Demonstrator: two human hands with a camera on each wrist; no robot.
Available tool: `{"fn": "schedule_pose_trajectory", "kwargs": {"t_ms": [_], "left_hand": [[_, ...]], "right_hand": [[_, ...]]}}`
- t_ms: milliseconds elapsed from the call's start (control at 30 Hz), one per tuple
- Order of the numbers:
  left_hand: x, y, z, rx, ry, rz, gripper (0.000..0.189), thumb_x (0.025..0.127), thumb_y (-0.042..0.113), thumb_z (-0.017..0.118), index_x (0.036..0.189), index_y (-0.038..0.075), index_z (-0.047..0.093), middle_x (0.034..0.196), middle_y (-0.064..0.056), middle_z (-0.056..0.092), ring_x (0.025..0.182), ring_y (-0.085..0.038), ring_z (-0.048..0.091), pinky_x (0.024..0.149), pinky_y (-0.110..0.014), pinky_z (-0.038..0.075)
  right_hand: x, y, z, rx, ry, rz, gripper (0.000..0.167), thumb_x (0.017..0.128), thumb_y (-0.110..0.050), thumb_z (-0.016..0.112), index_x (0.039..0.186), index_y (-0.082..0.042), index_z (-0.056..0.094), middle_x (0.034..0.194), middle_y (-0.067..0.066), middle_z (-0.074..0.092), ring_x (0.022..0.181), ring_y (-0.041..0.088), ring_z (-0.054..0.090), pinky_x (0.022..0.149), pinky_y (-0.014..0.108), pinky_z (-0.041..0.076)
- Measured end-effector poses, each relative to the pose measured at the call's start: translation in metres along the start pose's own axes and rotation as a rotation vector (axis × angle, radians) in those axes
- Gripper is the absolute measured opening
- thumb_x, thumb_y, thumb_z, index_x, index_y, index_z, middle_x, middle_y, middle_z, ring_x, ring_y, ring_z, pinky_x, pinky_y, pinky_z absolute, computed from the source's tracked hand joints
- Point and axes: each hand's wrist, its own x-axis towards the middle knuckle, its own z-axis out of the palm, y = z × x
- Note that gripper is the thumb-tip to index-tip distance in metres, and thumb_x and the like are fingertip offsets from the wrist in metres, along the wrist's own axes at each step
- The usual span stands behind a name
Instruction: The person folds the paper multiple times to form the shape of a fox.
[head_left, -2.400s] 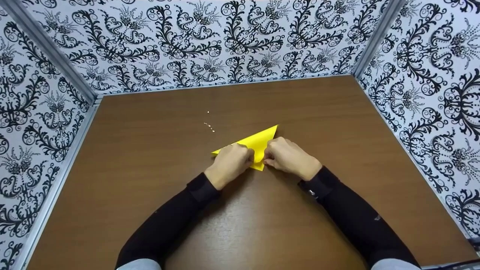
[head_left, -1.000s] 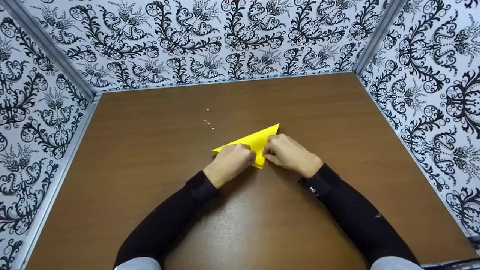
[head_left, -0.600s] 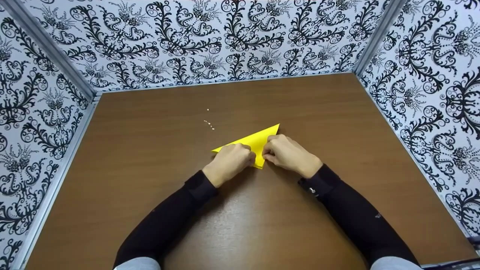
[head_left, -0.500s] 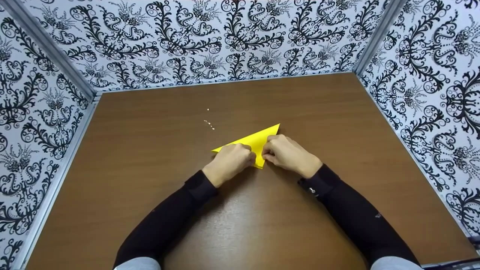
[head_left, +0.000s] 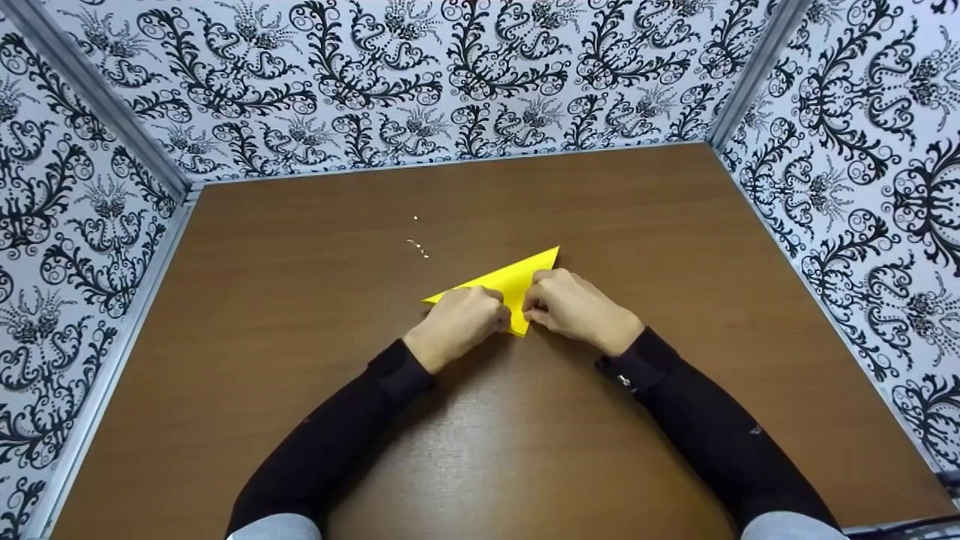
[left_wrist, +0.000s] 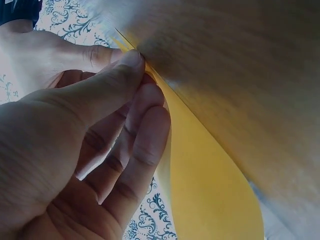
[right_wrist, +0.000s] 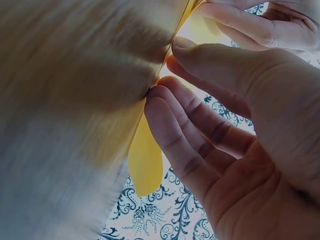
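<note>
A yellow sheet of paper (head_left: 519,282), folded into a triangle, lies in the middle of the brown table, one long edge facing away from me. My left hand (head_left: 461,322) pinches its near left edge; in the left wrist view, the thumb and curled fingers meet on the paper (left_wrist: 212,185), which bulges in a loose curve. My right hand (head_left: 577,307) pinches the right edge close to the near corner. In the right wrist view, the thumb and forefinger of that hand (right_wrist: 225,110) meet at the paper's edge, and a yellow flap (right_wrist: 146,160) hangs past the fingertips.
Several tiny white specks (head_left: 418,247) lie on the wooden table (head_left: 300,247) beyond the paper. White walls with black scrollwork (head_left: 390,82) enclose the table at the back and both sides, joined by grey corner posts (head_left: 757,75).
The near corner of the paper looks flatter than in the oldest frame, its layers closer together. Both hands keep almost the same place; the view has shifted slightly.
</note>
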Motion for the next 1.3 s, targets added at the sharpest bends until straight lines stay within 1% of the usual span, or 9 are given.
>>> {"fn": "schedule_pose_trajectory", "kwargs": {"t_ms": [167,400,600,833,933,1067,1200,1300], "left_hand": [[0.0001,-0.0004,-0.0009,0.005,-0.005,0.008,0.017,0.107,0.017,0.085,0.090,0.017,0.088,0.088,-0.003,0.077,0.076,-0.021,0.071,0.071,-0.039,0.068],[-0.0021,-0.0012,-0.0030,-0.015,-0.001,0.025,0.010,0.102,0.022,0.089,0.093,0.018,0.092,0.090,-0.002,0.081,0.079,-0.020,0.076,0.074,-0.040,0.069],[-0.0025,-0.0031,-0.0027,-0.039,0.000,0.020,0.009,0.101,0.025,0.090,0.095,0.019,0.093,0.094,-0.002,0.083,0.082,-0.021,0.079,0.074,-0.040,0.070],[-0.0026,-0.0053,-0.0017,-0.043,-0.014,0.009,0.010,0.100,0.028,0.092,0.099,0.019,0.094,0.095,-0.002,0.084,0.084,-0.021,0.080,0.076,-0.040,0.071],[-0.0033,-0.0060,-0.0020,-0.060,-0.018,-0.009,0.011,0.101,0.029,0.092,0.102,0.018,0.094,0.097,-0.004,0.084,0.086,-0.023,0.081,0.077,-0.041,0.072],[-0.0033,-0.0070,-0.0023,-0.101,-0.032,-0.056,0.012,0.103,0.028,0.090,0.105,0.017,0.094,0.100,-0.006,0.083,0.089,-0.027,0.081,0.080,-0.046,0.072],[-0.0025,-0.0083,-0.0024,-0.138,-0.045,-0.088,0.009,0.104,0.024,0.089,0.104,0.016,0.094,0.101,-0.007,0.084,0.090,-0.028,0.082,0.082,-0.048,0.073],[-0.0015,-0.0097,-0.0017,-0.153,-0.051,-0.101,0.006,0.103,0.020,0.090,0.102,0.015,0.093,0.101,-0.006,0.085,0.091,-0.027,0.082,0.082,-0.047,0.073]], "right_hand": [[0.0003,-0.0005,-0.0002,0.010,-0.006,-0.002,0.005,0.101,-0.002,0.088,0.102,-0.006,0.091,0.102,0.011,0.080,0.090,0.025,0.077,0.081,0.042,0.069],[0.0006,-0.0006,0.0003,0.011,-0.002,-0.011,0.005,0.100,-0.005,0.092,0.099,-0.009,0.090,0.098,0.008,0.076,0.087,0.020,0.070,0.079,0.036,0.064],[0.0017,0.0005,0.0000,0.019,0.002,-0.032,0.005,0.099,-0.004,0.092,0.098,-0.008,0.090,0.097,0.008,0.077,0.088,0.021,0.073,0.079,0.037,0.066],[0.0028,0.0018,0.0019,0.035,0.003,-0.015,0.004,0.099,-0.003,0.092,0.098,-0.006,0.090,0.098,0.010,0.079,0.089,0.022,0.075,0.080,0.037,0.068],[0.0026,0.0014,0.0022,0.041,0.005,-0.008,0.004,0.100,-0.003,0.092,0.097,-0.006,0.090,0.098,0.010,0.079,0.088,0.022,0.074,0.079,0.036,0.067],[0.0021,0.0006,0.0020,0.055,0.006,-0.001,0.004,0.101,-0.004,0.091,0.097,-0.005,0.090,0.097,0.010,0.079,0.087,0.021,0.073,0.078,0.034,0.065],[0.0017,-0.0004,0.0013,0.068,0.010,0.003,0.005,0.101,-0.003,0.090,0.096,-0.005,0.090,0.097,0.009,0.079,0.086,0.020,0.073,0.078,0.033,0.065],[0.0013,-0.0004,0.0008,0.074,0.012,0.009,0.006,0.100,-0.001,0.091,0.095,-0.005,0.090,0.096,0.009,0.079,0.086,0.020,0.073,0.078,0.033,0.064]]}}
